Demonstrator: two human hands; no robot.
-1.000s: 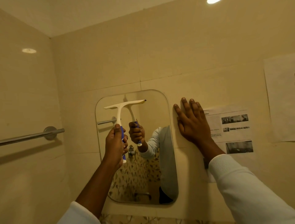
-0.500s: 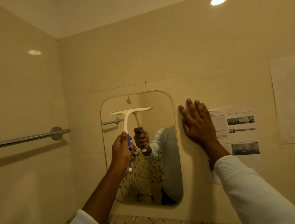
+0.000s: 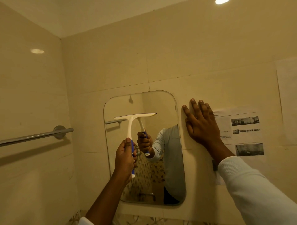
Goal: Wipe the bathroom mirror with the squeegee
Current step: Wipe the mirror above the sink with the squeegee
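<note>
Fingers (image 3: 134,160) of the left hand (image 3: 124,159): curled tight round the blue grip of the squeegee (image 3: 131,123), thumb laid up along the grip's top end. The white butt of the handle pokes out below the fist.

Squeegee: white T-shaped body, held upright. Its neck rises from the fist to the blade, which lies above the hand. The blade is roughly level, its right end a little higher, and it meets its own reflection on the glass.

Mirror (image 3: 160,104): upright, with rounded corners, fixed to the tiled wall (image 3: 176,56). The blade sits in its upper half, reaching from the left side to about the middle. The glass reflects the gripping hand, a pale sleeve and patterned tiling.

Right hand (image 3: 202,126): flat on the wall just right of the mirror's edge, fingers straight, slightly spread and pointing up, holding nothing. A white sleeve (image 3: 257,192) covers the forearm.

Printed sheet (image 3: 241,128): on the wall just beside the right hand, with small dark photographs.

Towel rail (image 3: 37,136): metal, on the wall left of the mirror.

Ceiling light (image 3: 221,1): lit, at the top edge.
</note>
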